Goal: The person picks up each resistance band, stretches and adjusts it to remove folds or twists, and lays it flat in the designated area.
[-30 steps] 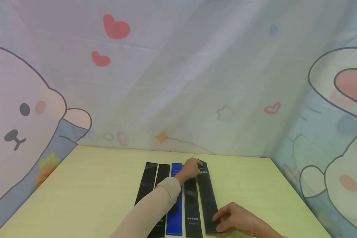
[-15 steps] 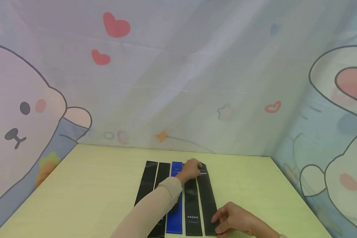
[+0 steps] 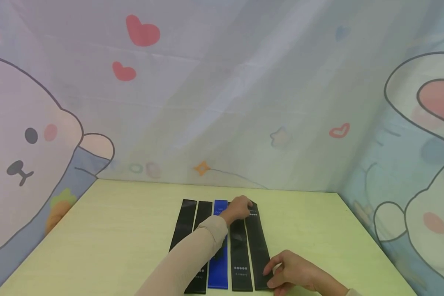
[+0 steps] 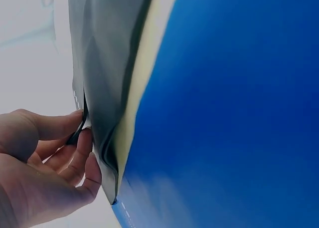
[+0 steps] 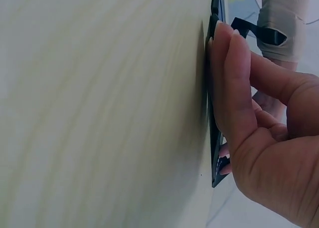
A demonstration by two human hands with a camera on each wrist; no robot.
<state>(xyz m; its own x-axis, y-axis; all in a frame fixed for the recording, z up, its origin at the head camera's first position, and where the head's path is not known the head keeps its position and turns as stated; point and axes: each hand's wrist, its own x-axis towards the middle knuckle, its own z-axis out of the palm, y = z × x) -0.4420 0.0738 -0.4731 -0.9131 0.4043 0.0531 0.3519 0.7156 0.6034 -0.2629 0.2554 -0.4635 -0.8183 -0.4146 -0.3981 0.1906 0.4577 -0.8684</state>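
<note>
A row of flat loop resistance bands lies lengthwise on the table. My left hand (image 3: 239,207) is at the far end of the rightmost black resistance band (image 3: 257,242); in the left wrist view thumb and fingers pinch its edge. My right hand (image 3: 294,271) is at that band's near right corner, fingertips gripping the edge, as the right wrist view shows from the side. Left of it lie another black band (image 3: 240,255) with white dots and lettering, then a blue band (image 3: 218,273). My left forearm covers parts of the blue band and the two black bands further left.
Two more black bands, the outermost (image 3: 185,218) and its neighbour (image 3: 203,213), lie on the left. The pale yellow table (image 3: 114,230) ends at a cloth backdrop (image 3: 222,102) printed with hearts and cartoon animals. A dark wrist strap (image 5: 266,34) crosses the left sleeve.
Both hands stay at the two ends of the rightmost band with hardly any movement. Its far end has shifted slightly, and the head view has tilted a little.
</note>
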